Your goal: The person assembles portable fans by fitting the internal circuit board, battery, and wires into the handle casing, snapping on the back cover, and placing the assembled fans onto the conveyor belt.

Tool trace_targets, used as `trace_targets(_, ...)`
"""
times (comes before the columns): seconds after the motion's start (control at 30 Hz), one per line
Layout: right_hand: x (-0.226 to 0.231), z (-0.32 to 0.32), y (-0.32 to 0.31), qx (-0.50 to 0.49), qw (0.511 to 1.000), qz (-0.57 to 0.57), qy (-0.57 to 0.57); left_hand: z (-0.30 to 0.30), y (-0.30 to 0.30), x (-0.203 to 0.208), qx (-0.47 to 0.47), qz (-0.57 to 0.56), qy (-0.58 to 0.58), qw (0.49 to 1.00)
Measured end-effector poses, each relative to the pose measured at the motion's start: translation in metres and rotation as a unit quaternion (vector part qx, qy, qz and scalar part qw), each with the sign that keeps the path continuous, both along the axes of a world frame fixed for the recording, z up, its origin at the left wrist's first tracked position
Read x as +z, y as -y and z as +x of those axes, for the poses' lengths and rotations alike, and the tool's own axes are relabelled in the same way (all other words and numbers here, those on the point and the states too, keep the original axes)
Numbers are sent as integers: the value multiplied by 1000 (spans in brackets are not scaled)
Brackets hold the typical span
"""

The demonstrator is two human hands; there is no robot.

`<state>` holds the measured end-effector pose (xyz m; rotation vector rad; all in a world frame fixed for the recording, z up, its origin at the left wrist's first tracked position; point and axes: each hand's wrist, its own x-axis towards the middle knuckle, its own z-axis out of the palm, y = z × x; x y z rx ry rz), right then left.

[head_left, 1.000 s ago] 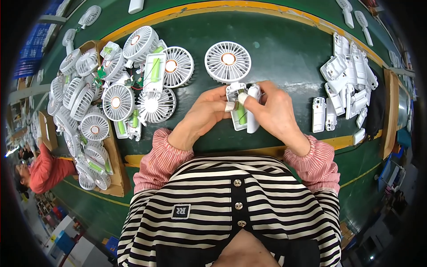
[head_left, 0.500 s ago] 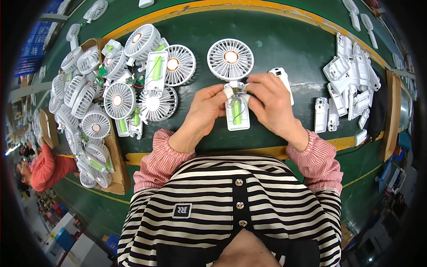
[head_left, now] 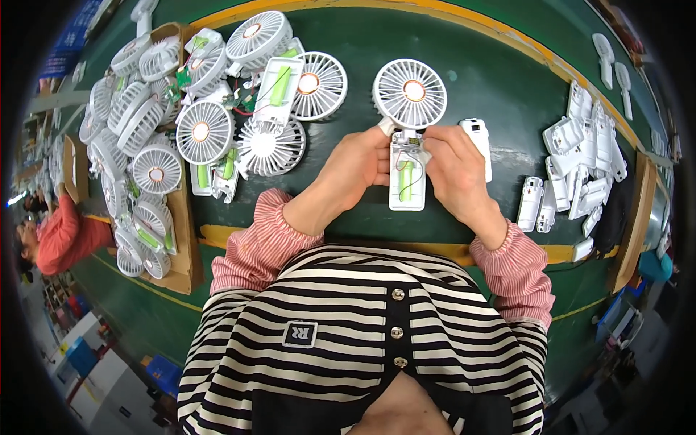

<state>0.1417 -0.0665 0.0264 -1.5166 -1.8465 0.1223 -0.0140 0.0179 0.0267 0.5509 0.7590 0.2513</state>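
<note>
In front of me lies a white handheld fan [head_left: 409, 93], its round head away from me and its opened handle [head_left: 407, 201] toward me. A green battery [head_left: 405, 180] and thin dark and red wires show inside the handle. My left hand [head_left: 351, 168] is closed on the handle's upper left side, a white-covered fingertip at the neck below the fan head. My right hand [head_left: 458, 168] pinches at the handle's upper right edge, beside a small circuit board [head_left: 411, 141]. What exactly its fingertips hold is hidden. A white handle cover [head_left: 476, 148] lies just beyond my right hand.
At left, many fans with batteries and wires fill a cardboard box [head_left: 187, 243] and spill onto the green table [head_left: 348, 36]. White handle shells [head_left: 580, 156] are piled at right, near a cardboard edge [head_left: 633, 217]. A person in red [head_left: 64, 235] sits at far left.
The whole view has shifted, so the fan and both hands appear further right. My left fingertip has moved up to the neck; my right fingers have drawn down to the handle's edge.
</note>
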Motion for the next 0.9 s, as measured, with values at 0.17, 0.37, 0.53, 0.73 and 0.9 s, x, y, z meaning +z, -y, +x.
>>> trace_targets(0.17, 1, 0, -1, 4, 1000, 5, 3, -3, 0, 1, 9, -5, 19, 1000)
trace_targets(0.37, 11, -2, -2, -6, 992, -70, -107, -3, -4, 3, -9, 5, -31, 999)
trace_targets(0.53, 14, 2, -5, -6, 983, -86, -164, 1, -6, 12, 4, -1, -43, 999)
trace_targets(0.73, 14, 2, -5, -9, 981, -78, -177, 2, -6, 13, 4, 4, -43, 999)
trace_targets(0.9, 14, 1, -5, -16, 985, -83, -153, 1, -6, 11, 4, 10, -47, 999)
